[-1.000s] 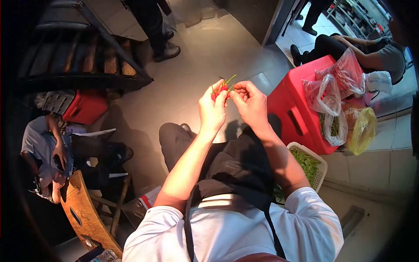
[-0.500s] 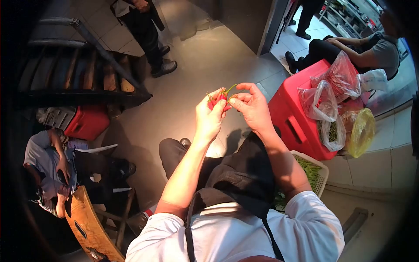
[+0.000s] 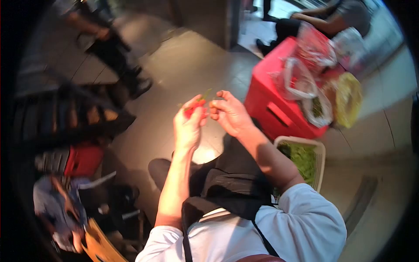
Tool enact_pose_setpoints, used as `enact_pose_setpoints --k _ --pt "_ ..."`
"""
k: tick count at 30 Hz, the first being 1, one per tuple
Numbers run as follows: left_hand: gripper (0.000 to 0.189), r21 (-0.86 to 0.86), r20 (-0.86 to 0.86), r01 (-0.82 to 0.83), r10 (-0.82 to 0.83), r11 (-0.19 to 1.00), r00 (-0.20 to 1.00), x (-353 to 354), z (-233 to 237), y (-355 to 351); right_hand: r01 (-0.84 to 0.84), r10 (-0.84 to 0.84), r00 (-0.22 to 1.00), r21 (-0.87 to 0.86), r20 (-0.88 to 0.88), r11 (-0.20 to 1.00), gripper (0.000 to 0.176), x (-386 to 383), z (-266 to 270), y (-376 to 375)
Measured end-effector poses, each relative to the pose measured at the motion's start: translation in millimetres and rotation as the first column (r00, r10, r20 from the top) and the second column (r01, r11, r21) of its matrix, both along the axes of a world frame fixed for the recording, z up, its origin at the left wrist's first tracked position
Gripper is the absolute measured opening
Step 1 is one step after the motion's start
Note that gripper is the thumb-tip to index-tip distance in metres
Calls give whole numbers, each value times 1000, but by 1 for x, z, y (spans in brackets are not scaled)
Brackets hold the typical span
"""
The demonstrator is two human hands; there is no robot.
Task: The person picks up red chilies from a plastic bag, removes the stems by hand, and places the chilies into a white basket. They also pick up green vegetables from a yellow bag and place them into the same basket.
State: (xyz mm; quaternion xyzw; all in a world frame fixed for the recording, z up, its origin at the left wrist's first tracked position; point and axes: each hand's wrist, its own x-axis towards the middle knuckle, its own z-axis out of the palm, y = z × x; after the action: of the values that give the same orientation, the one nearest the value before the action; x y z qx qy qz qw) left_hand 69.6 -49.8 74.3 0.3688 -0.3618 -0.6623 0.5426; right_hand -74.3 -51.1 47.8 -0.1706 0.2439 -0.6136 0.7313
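While the left hand (image 3: 188, 129) stays closed around a small bunch of red chilli peppers with green stems (image 3: 194, 108), the right hand (image 3: 230, 117) pinches at their stem ends. Blur hides what it grips. Raised above the lap, the bunch probably sits where both hands meet easily. Grey tiled floor (image 3: 196, 65) lies open ahead, while a red plastic crate (image 3: 266, 102) and a white slotted basket of greens (image 3: 322, 161) crowd the right.

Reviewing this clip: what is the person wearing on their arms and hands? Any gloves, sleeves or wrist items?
The left hand and right hand wear no gloves. The forearms are uncovered. The white short sleeves end about the elbows. A dark apron with a thin strap lies over the shirt. Rings or a watch: too blurred to tell.
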Motion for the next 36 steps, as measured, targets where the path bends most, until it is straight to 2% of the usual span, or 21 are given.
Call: enact_pose_setpoints --k 1,3,5,7,9,11,12,13,15,18,19,20,22,23,24,25,27,28,31,33,36 --pt "33 23 -19 8 -8 1000 1000 -4 -1 3 85 -85 995 -6 -47 996 38 -12 4 8" --pt "35 5 -111 97 -96 995 989 -17 -7 1 311 -324 885 -94 -334 946 31 -45 9 27" --pt "34 -11 -103 167 -167 986 980 -36 -11 0 477 -520 641 -238 -565 846 26 -81 4 52" --pt "34 -4 -88 237 -237 971 968 -59 -15 -2 614 -637 458 -298 -620 731 25 -127 -3 79" --pt "33 21 -69 293 -291 956 954 -71 -17 2 681 -710 84 -480 -699 553 20 -179 -4 102" --pt "33 48 -50 337 -335 940 941 -90 -14 2 657 -487 -374 -596 -789 461 13 -227 7 121" --pt "33 58 -22 353 -352 934 936 -98 -11 4 622 -309 -504 -587 -807 519 14 -245 15 127" --pt "33 65 3 381 -382 922 924 -104 -8 7 497 -323 -571 -631 -755 596 14 -278 -6 126" --pt "33 65 50 407 -410 911 911 -112 -3 8 185 -163 -851 -576 -499 796 16 -313 -34 128" --pt "32 43 -52 427 -425 903 904 -109 -5 6 324 -361 -607 -635 -708 701 16 -245 9 111" --pt "32 34 -33 409 -408 912 913 -107 -7 5 468 -415 -265 -492 -870 734 16 -217 17 105" --pt "32 25 -12 396 -396 918 918 -105 -10 4 459 -410 2 -363 -912 811 16 -185 34 100" --pt "32 -26 61 371 -369 928 928 -101 -14 5 301 -393 140 -339 -909 892 14 -131 49 87" --pt "31 -66 112 357 -349 932 931 -98 -15 6 259 -408 273 -342 -871 903 14 -112 51 80" --pt "31 -106 161 345 -326 933 932 -95 -16 7 193 -403 332 -357 -853 914 16 -100 47 70" --pt "31 -128 225 320 -287 939 931 -92 -16 8 221 -444 352 -388 -824 895 17 -83 47 62" --pt "30 -178 341 274 -201 945 918 -84 -15 12 231 -447 266 -394 -854 890 20 -70 39 50" --pt "30 -173 361 297 -220 939 906 -76 -15 11 242 -445 258 -388 -858 889 21 -65 39 47" --pt "31 -251 475 250 -106 935 874 -67 -22 10 270 -429 224 -367 -875 890 26 -55 37 48" --pt "30 -236 443 240 -115 942 889 -65 -22 12 278 -426 195 -366 -884 888 32 -51 36 49" --pt "30 -197 322 232 -160 952 933 -62 -24 14 304 -386 437 -270 -812 913 34 -51 23 46"
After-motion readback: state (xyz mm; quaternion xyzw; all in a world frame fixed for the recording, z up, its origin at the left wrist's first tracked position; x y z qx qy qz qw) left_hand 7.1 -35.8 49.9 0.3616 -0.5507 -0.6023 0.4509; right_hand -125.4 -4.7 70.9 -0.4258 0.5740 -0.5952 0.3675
